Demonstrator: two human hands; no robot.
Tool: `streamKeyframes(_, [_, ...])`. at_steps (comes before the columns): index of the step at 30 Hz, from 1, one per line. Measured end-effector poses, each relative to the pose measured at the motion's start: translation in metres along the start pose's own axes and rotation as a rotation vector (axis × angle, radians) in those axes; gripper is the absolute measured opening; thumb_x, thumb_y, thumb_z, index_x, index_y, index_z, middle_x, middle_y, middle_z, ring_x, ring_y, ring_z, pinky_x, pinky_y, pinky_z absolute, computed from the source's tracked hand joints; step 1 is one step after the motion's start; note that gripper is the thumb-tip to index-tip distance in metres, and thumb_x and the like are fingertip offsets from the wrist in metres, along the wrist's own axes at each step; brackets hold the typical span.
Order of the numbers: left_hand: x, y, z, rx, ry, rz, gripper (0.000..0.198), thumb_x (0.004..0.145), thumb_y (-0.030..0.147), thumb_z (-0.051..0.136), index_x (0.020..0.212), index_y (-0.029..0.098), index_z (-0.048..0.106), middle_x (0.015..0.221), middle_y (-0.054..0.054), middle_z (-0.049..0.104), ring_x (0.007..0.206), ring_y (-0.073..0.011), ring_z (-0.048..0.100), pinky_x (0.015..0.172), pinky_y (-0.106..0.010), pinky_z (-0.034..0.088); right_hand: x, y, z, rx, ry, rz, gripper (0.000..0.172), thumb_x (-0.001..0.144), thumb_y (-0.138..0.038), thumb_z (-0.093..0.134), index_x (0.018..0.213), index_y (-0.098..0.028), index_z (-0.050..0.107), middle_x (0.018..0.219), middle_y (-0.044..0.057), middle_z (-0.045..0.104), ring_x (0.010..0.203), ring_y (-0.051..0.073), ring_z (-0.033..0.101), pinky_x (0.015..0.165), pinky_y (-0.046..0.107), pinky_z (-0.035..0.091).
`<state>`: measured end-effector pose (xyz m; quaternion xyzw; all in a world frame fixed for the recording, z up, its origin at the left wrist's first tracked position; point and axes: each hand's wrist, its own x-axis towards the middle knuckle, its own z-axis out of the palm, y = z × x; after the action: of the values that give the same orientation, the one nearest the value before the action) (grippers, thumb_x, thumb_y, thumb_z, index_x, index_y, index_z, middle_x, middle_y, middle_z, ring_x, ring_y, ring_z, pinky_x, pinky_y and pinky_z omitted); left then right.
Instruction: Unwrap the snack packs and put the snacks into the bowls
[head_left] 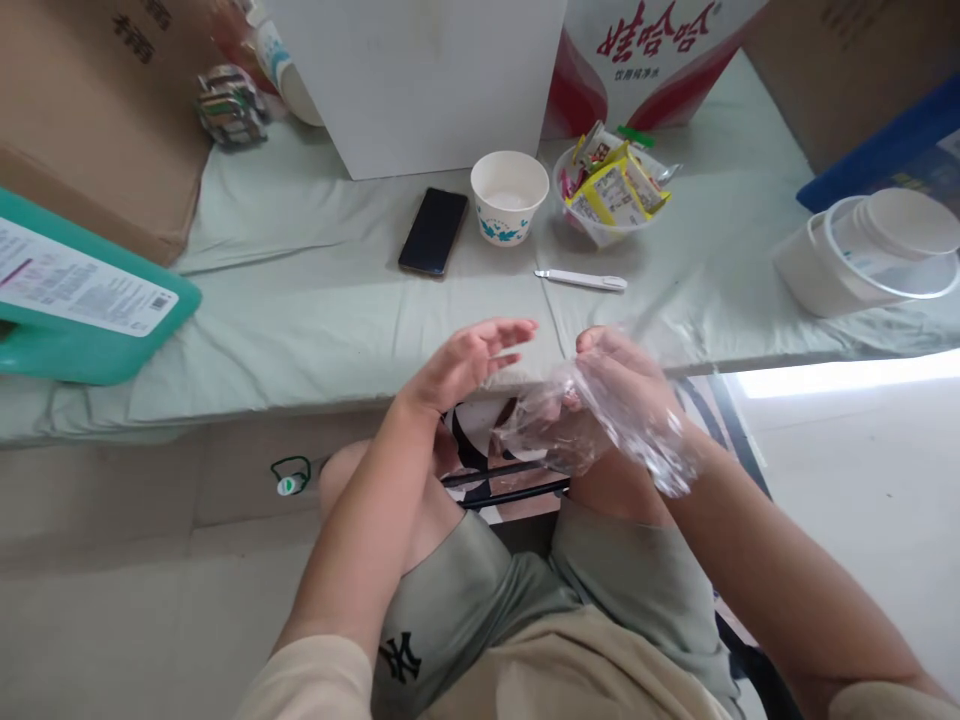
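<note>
My right hand (622, 370) is closed on a crumpled piece of clear, thin plastic film (652, 450), which hangs down over the wrist and toward my left side. Whether it is a bag or a glove I cannot tell. My left hand (476, 360) is held near the table's front edge with its fingers apart and nothing in them. Beyond the hands, a white peeler-like tool or knife (581, 280) lies on the cloth. Behind it stand a paper cup with blue leaves (506, 225) and a clear bowl of small snack packets (611, 205). A black phone (435, 230) lies left of the cup.
A green jug (97, 320) stands at the left beside a cardboard box (90, 130). White and red boxes (442, 90) line the back. Stacked white tubs (862, 260) sit at the right. The pale cloth-covered table (285, 340) ends just above my knees.
</note>
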<state>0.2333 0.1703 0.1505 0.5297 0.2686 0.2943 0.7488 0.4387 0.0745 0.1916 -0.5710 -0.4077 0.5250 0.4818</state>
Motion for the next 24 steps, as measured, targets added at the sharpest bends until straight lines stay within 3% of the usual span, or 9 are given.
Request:
streamKeyframes(3, [0.003,-0.001,0.010,-0.069,-0.255,-0.083,0.091,0.050,0.086,0.078,0.117,0.025,0.073,0.131,-0.016,0.073,0.121,-0.0370,0.070,0.097,-0.049,0.059,0.014,0.009,0.010,0.056,0.028,0.092,0.027,0.084,-0.045,0.070,0.085,-0.026,0.051,0.054,-0.007,0.056,0.045,0.013,0.057,0.038,0.022,0.038])
streamKeyframes(5, [0.004,-0.001,0.010,-0.053,-0.300,-0.088,0.082,0.053,0.077,0.085,0.116,0.025,0.074,0.117,-0.015,0.078,0.109,-0.0343,0.075,0.092,-0.047,0.061,0.020,0.015,0.014,0.006,0.104,0.080,0.021,0.086,-0.040,0.066,0.086,-0.025,0.050,0.052,-0.007,0.057,0.044,0.011,0.057,0.037,0.020,0.037])
streamKeyframes(9, [0.007,-0.002,0.005,0.068,-0.070,-0.137,0.044,0.070,0.047,0.085,0.102,0.021,0.071,0.084,-0.006,0.078,0.076,-0.0219,0.077,0.072,-0.035,0.063,0.025,0.023,0.015,-0.068,0.098,0.047,0.017,0.090,-0.038,0.063,0.093,-0.026,0.051,0.053,-0.008,0.060,0.045,0.011,0.060,0.042,0.020,0.045])
streamKeyframes(13, [0.008,0.001,-0.001,0.122,0.105,-0.172,0.028,0.082,0.036,0.070,0.107,0.024,0.068,0.052,0.006,0.060,0.043,-0.0144,0.061,0.044,-0.025,0.049,0.030,0.027,0.009,-0.119,0.060,-0.050,0.020,0.092,-0.038,0.063,0.108,-0.026,0.058,0.057,-0.008,0.062,0.046,0.012,0.060,0.044,0.023,0.048])
streamKeyframes(16, [0.007,0.006,-0.004,0.036,0.156,-0.118,0.022,0.082,0.034,0.067,0.103,0.026,0.069,0.052,0.007,0.056,0.041,-0.0132,0.056,0.042,-0.025,0.047,0.035,0.029,-0.001,-0.180,0.074,-0.229,0.013,0.096,-0.036,0.057,0.098,-0.026,0.065,0.065,-0.004,0.064,0.052,0.012,0.060,0.050,0.027,0.051])
streamKeyframes(20, [0.008,0.008,-0.010,-0.007,0.152,-0.036,0.009,0.080,0.029,0.065,0.076,0.022,0.070,0.065,0.000,0.066,0.053,-0.0125,0.060,0.051,-0.026,0.050,0.039,0.031,-0.013,-0.340,0.073,-0.548,0.016,0.083,-0.025,0.070,0.069,-0.024,0.064,0.084,0.004,0.066,0.101,0.023,0.068,0.077,0.037,0.057])
streamKeyframes(22, [0.010,0.005,-0.014,0.053,0.160,-0.017,0.012,0.079,0.026,0.063,0.072,0.021,0.072,0.071,-0.002,0.069,0.058,-0.0124,0.061,0.054,-0.026,0.048,0.039,0.035,-0.016,-0.336,0.133,-0.597,0.017,0.082,-0.021,0.070,0.067,-0.024,0.062,0.096,0.005,0.065,0.115,0.026,0.064,0.084,0.039,0.056])
streamKeyframes(24, [0.011,0.001,-0.018,0.135,0.172,0.013,0.014,0.078,0.023,0.061,0.073,0.021,0.074,0.075,-0.002,0.072,0.062,-0.0122,0.061,0.057,-0.026,0.047,0.038,0.043,-0.015,-0.253,0.163,-0.520,0.006,0.085,-0.022,0.069,0.083,-0.027,0.066,0.110,0.003,0.065,0.109,0.023,0.065,0.082,0.038,0.057])
